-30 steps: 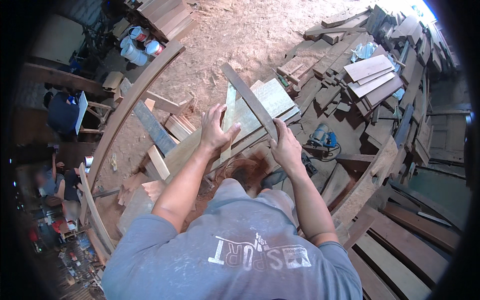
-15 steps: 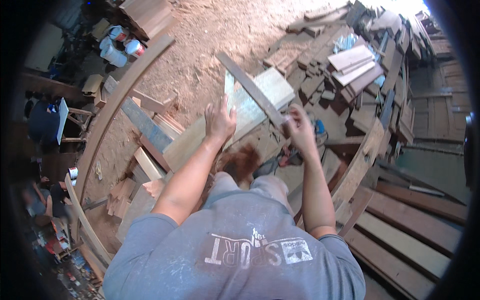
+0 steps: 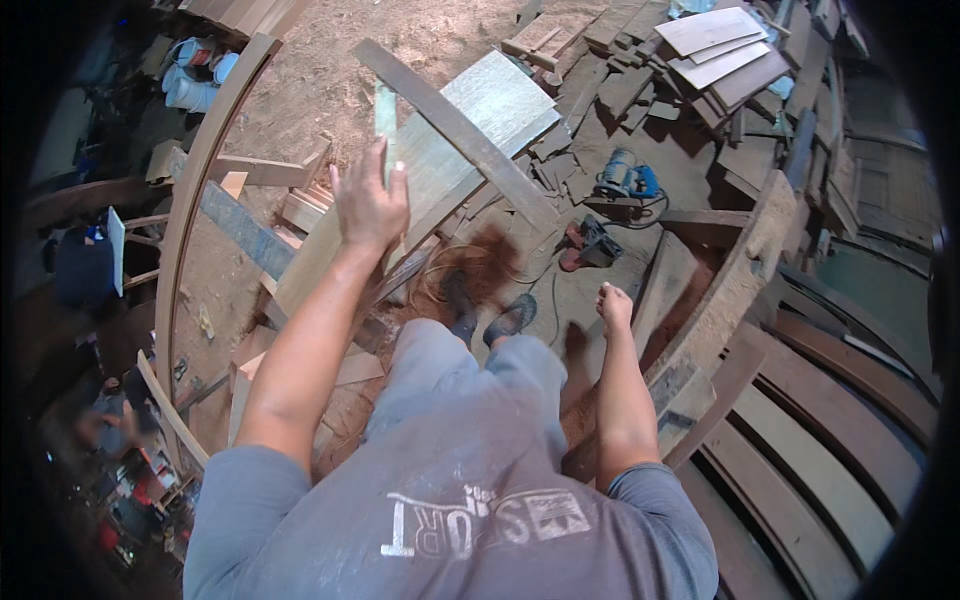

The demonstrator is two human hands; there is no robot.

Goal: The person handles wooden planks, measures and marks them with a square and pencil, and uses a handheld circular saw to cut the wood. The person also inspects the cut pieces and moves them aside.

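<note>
My left hand rests palm down, fingers stretched and thumb apart, over a thin pale strip at the edge of a wide light-brown board. Across this board slants a long, narrow brown wooden bar; its near end sticks out past the board's edge. My right hand is away from the board, in the air at the right, with its fingers curled closed. Whatever it holds, if anything, is too small to make out.
A blue power tool and a red-and-black power tool with cords sit on the ground ahead. Offcuts are piled at the far right. A long curved beam runs along the left, a rough plank on the right.
My right hand has left the near end of the wooden bar and come back toward me, to the right. The left hand stays at the board. The view has shifted.
</note>
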